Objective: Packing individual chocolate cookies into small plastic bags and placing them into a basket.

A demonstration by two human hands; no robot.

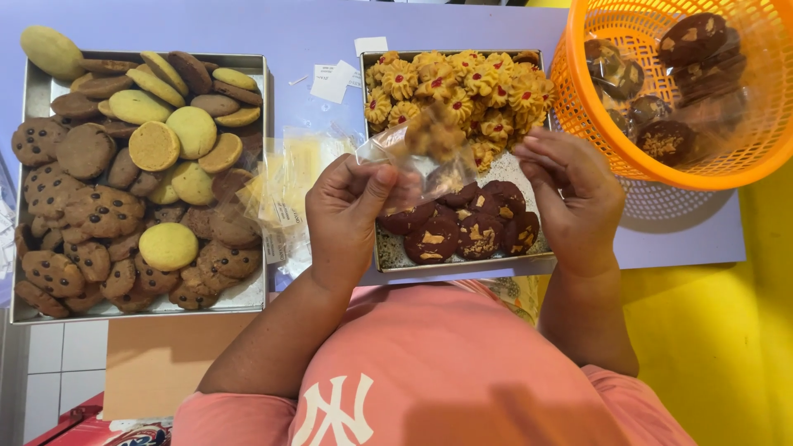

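The left hand pinched the lower edge of a small clear bag between thumb and curled fingers, and the bag, with yellow cookies inside, hung in the air between both hands, above the middle tray. The right hand was loosely cupped just beside the bag's right edge, fingertips near the plastic; whether they touched it could not be told. Below the hands, dark red cookies lay at the tray's near side and yellow flower cookies filled its far side, with a bare strip of metal along the near rim. To the left, a loose pile of empty clear bags lay in the gap between that tray and a larger tray packed with chocolate chip, brown and pale round cookies. To the right, an orange basket holding dark cookies overhung the table's corner, close to the right hand. A few paper slips lay on the open lilac tabletop beyond.
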